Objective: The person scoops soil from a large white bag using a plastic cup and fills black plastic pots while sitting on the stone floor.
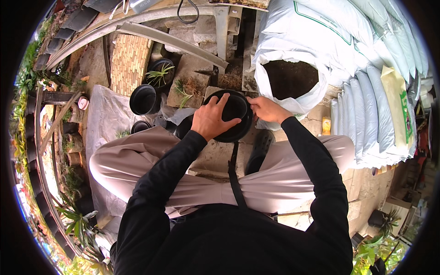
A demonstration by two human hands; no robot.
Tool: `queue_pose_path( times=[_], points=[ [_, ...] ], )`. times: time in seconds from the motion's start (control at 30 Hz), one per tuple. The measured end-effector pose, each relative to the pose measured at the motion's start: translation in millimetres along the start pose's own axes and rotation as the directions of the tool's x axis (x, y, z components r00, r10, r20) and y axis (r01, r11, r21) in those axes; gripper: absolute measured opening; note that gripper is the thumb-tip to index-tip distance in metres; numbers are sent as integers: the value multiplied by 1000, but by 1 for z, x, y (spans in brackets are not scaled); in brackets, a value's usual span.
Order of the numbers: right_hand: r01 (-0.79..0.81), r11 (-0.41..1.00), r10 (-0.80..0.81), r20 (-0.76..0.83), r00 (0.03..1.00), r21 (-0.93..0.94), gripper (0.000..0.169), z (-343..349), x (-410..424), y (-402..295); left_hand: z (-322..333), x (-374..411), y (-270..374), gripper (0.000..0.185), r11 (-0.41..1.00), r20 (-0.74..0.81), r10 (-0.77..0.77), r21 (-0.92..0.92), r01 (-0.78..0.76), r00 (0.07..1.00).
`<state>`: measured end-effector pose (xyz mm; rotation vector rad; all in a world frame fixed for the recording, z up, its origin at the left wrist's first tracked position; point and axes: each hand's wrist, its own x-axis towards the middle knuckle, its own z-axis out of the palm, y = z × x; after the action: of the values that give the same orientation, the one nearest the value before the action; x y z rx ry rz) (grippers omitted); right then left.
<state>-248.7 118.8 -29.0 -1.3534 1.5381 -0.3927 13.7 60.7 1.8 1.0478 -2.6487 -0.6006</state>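
Observation:
A small black plastic pot [235, 106] sits inside or on a wider black plastic pot or basin [229, 136] in front of me; how the two fit together is partly hidden. My left hand [211, 118] grips the left side of the small pot, with thumb and forefinger spread over its rim. On the opposite side, my right hand [268, 109] holds the rim with its fingertips. Just beyond, a bare-root spider-like plant [185, 96] with green-white leaves lies on a paving block [202, 79].
An open white sack of dark soil [292, 80] stands at right, beside stacked filled bags [361, 113]. Left are an empty black pot [143, 99], a potted striped plant [161, 74] and a plastic sheet [103, 117]. A metal bar [175, 44] slants across the back.

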Motion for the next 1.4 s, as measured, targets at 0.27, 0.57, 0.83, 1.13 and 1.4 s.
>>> queue_pose_path(
  times=[0.27,0.57,0.83,1.13,1.4],
  points=[
    [-12,1000,12,8,1000,-19,41,1,5,9,-24,-6,-7,90,976,-75,209,-54,-213,975],
    [-11,992,7,-29,1000,-129,44,2,5,11,-8,-17,2,88,955,-10,297,-7,-297,955],
    [7,985,-17,-62,998,-170,45,4,1,2,0,-22,6,93,960,21,278,38,-278,960],
    [12,973,-33,-86,996,-230,46,4,-3,-2,19,-27,5,93,975,85,220,-9,-220,972],
    [-110,993,106,75,992,53,47,-1,-5,-10,28,-23,13,94,990,140,120,-89,-108,983]
  ],
)
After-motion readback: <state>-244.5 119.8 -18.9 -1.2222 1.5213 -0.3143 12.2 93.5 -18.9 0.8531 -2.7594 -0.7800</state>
